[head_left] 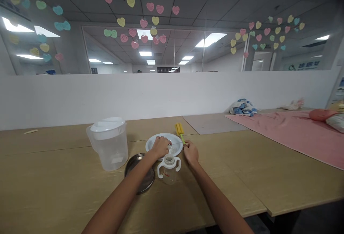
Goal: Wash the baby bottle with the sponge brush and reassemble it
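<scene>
My left hand (pixel 161 147) reaches over a white plate (pixel 150 141), its curled fingers at a small whitish piece (pixel 171 148) that they partly hide. My right hand (pixel 191 151) is closed at the plate's right edge. A thin, wire-like stick (pixel 177 143) runs from its fingertips toward my left hand. Just beyond those fingertips is a sponge brush (pixel 179 129) with a yellow head; its green handle ends behind my right hand, so I cannot tell whether they touch. In front of the plate stands an open clear baby bottle (pixel 170 176) with two white handles.
A lidded translucent pitcher (pixel 113 151) stands left of the plate. Beneath my left forearm lies a round metal tray (pixel 146 184). At the right, a pink cloth (pixel 290 133) covers the table (pixel 228 191), with a blue-and-white cloth (pixel 243 107) by the wall.
</scene>
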Demonstrator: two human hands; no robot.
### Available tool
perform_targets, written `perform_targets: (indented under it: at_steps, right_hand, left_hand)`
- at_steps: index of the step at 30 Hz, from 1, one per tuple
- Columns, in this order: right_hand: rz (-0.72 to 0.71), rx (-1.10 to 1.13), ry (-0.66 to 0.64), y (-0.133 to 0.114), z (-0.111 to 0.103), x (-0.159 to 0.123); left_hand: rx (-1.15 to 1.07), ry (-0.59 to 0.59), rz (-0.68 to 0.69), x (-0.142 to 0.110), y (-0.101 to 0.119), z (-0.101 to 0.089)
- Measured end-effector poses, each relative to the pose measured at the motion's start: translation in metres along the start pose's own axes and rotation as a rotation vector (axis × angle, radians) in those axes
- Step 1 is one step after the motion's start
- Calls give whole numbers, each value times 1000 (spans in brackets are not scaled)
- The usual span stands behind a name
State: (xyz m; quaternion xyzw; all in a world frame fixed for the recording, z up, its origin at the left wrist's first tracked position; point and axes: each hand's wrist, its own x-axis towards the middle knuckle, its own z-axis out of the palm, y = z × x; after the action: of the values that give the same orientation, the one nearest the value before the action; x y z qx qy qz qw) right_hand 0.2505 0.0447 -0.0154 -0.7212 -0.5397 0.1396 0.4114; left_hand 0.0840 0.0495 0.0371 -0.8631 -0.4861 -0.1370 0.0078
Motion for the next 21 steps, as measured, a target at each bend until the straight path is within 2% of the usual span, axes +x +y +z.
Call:
perform_targets:
  at_steps: [7,13,17,21]
  right_hand:
    - [12,-19,-16,-1,-1,0]
    - [19,25,-22,-2,-1,-1]
    - [13,49,-2,-2,-1,-1]
    - [-15,116,93,-4,-2,-4]
  left_hand:
    - [25,-63,-35,20,14,10]
    - [-94,-78,-91,20,12,15]
    - [-255,-28,-134,14,5,11]
    - [-484,92,-157,6,-3,1]
